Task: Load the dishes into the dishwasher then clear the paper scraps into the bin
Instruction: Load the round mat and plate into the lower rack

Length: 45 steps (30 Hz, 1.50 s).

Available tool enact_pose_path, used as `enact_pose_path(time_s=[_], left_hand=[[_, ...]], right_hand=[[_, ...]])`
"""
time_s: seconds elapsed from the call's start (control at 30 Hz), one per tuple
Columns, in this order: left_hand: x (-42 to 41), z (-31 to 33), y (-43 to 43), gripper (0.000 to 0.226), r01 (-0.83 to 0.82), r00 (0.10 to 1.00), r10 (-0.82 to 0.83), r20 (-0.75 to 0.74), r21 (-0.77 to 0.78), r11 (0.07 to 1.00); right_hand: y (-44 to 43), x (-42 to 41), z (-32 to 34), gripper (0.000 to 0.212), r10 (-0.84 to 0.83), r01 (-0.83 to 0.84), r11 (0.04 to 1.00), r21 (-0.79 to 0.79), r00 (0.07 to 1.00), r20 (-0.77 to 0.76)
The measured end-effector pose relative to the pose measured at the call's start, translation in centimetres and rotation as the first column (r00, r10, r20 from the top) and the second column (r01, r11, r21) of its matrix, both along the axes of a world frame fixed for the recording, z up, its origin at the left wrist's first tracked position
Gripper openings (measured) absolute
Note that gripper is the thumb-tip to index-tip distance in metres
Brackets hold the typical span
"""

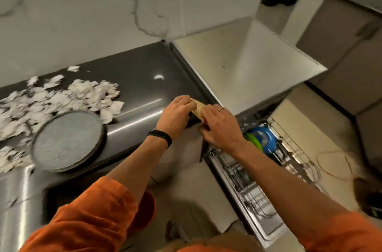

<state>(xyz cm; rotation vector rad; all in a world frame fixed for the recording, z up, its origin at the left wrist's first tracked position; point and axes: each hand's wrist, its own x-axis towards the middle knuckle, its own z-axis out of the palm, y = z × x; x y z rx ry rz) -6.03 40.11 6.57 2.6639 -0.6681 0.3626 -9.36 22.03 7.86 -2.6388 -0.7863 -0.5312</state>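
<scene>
Both hands meet at the right end of the dark counter (134, 78), above the edge. My left hand (177, 115) and my right hand (219, 125) grip a small beige dish (198, 108) between them; only a sliver of it shows. A grey speckled plate (67, 140) lies on the counter at the left. White paper scraps (62, 96) are strewn behind and beside it. Below my right hand the open dishwasher rack (289, 148) holds a blue dish (266, 140) and a green one (255, 140).
A steel sink rim (18, 189) shows at the lower left. A pale worktop (237, 66) stands right of the counter, above the dishwasher. Beige cabinets (341, 45) line the far right. Tiled floor (186, 200) lies below.
</scene>
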Motion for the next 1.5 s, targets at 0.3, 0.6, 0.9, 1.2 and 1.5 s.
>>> enact_pose_path(time_s=[0.3,0.6,0.9,1.2,1.5], left_hand=[[1.2,-2.7,-16.5,0.018,0.291,0.949,-0.26,-0.177,0.178,0.94],[2.0,-10.4,-25.7,0.02,0.416,0.892,-0.358,-0.275,0.194,0.888],[6.7,-27.5,-27.7,0.024,0.44,0.864,-0.342,-0.369,0.224,0.87],[10.8,-43.6,-26.9,0.031,0.412,0.854,-0.298,-0.427,0.203,0.888],[14.2,-49.7,-27.0,0.027,0.503,0.847,-0.43,-0.313,0.208,0.839]], right_hand=[[-17.6,-4.3,-5.0,0.055,-0.319,0.338,0.941,-0.001,0.885,-0.339],[-24.8,-5.9,-13.8,0.037,-0.417,0.398,0.9,-0.18,0.662,-0.622],[-24.6,-1.0,-29.0,0.027,-0.474,0.52,0.834,-0.184,0.506,-0.721],[-22.9,2.9,-43.4,0.036,-0.532,0.543,0.796,-0.267,0.419,-0.736],[-22.2,5.5,-48.9,0.04,-0.586,0.613,0.739,-0.277,0.384,-0.714]])
